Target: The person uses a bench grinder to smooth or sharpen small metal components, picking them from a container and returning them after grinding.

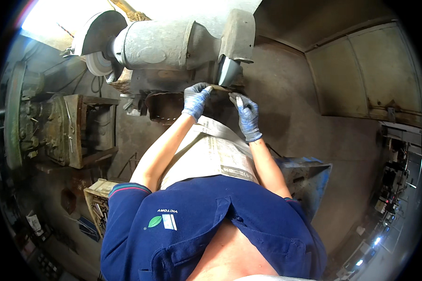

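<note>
A large grey bench grinder (157, 44) stands in front of me, with a guarded wheel at each end. My left hand (196, 99), in a blue-grey work glove, pinches one end of a thin, narrow strip (220, 88) between thumb and fingers. At the strip's other end, my right hand (246, 116), gloved alike, has its fingers closed. The strip lies just below the right grinding wheel (229, 71); whether the two touch I cannot tell. Its exact kind is too small to make out.
The pale left wheel (97, 63) shows under its guard. Below the grinder is a dark, rusty open container (165, 107). A green machine with a metal frame (75, 129) stands left. A box of metal pieces (98, 208) is at lower left, a blue-edged metal tray (309, 180) at right.
</note>
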A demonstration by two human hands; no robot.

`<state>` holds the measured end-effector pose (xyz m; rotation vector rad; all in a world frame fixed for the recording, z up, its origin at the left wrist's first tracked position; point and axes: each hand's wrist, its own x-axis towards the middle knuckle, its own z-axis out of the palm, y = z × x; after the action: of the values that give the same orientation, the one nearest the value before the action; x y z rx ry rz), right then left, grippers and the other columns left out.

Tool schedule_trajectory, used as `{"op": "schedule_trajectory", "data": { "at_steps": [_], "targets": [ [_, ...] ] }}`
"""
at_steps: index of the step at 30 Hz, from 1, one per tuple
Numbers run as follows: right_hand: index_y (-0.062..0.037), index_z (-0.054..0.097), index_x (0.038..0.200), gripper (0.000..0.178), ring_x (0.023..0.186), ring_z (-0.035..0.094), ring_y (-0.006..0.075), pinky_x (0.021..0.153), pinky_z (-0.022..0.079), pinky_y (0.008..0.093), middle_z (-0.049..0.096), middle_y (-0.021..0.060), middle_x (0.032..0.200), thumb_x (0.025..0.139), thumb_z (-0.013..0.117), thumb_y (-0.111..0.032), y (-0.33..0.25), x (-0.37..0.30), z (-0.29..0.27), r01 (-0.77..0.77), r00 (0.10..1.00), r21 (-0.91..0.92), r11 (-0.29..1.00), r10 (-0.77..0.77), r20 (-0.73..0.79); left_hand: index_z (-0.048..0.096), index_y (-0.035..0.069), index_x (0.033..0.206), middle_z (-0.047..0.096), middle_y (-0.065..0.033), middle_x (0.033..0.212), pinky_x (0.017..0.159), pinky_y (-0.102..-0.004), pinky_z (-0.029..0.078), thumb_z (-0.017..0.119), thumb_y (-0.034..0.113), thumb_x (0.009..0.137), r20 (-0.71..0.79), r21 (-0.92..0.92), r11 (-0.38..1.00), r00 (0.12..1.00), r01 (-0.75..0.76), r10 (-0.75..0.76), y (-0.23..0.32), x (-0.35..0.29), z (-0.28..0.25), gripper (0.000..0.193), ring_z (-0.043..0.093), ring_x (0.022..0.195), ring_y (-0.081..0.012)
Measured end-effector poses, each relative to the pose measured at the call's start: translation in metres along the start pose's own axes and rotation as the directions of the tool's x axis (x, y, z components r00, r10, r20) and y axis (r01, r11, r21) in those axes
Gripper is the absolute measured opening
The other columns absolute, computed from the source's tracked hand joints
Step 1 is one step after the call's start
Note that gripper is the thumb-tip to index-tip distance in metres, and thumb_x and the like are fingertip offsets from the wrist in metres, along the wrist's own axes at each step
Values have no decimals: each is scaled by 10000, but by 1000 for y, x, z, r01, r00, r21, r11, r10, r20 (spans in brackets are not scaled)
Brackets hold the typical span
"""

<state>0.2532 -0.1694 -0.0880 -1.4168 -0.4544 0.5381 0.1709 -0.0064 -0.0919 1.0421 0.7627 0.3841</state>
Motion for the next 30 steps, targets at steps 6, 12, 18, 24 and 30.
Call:
{"op": "schedule_trajectory", "data": {
  "at_steps": [6,12,18,24,30],
  "targets": [
    [54,617,1031,237,929,617,212,904,484,348,635,131,1009,911,544,-137,7,1,-19,-31,998,98,995,35,-48,650,-20,840,661,-74,768,607,-244,500,615,23,834,71,-55,998,998,2,2,-1,0,20,56,606,636,-124],
    [62,607,1052,290,984,602,232,936,462,353,628,158,1045,925,525,-185,6,3,8,-78,997,152,985,76,16,637,-28,799,637,-54,723,565,-243,479,600,28,843,-4,50,999,1000,-4,4,20,-3,0,80,572,604,-108],
    [68,591,1082,284,1011,591,245,954,452,364,610,156,1081,931,508,-158,3,3,34,-100,994,281,954,84,68,646,-16,835,636,-25,746,625,-222,463,624,42,831,-16,-27,1000,1000,-16,15,13,8,-28,63,559,658,-86],
    [53,598,1089,242,1123,515,245,980,429,392,557,152,1161,918,509,-93,-9,-25,27,213,969,73,974,-221,113,650,-6,927,645,-5,805,658,-199,456,647,34,813,124,-89,989,983,-122,132,10,-26,-48,120,549,703,-54],
    [2,639,1082,319,1126,493,277,968,375,353,539,152,1172,793,626,-132,-85,-82,35,407,912,-305,861,-397,97,644,-34,975,673,-75,901,775,-232,489,618,-30,820,254,-9,963,931,-268,262,43,-82,-32,157,603,847,-94]
  ]
}}
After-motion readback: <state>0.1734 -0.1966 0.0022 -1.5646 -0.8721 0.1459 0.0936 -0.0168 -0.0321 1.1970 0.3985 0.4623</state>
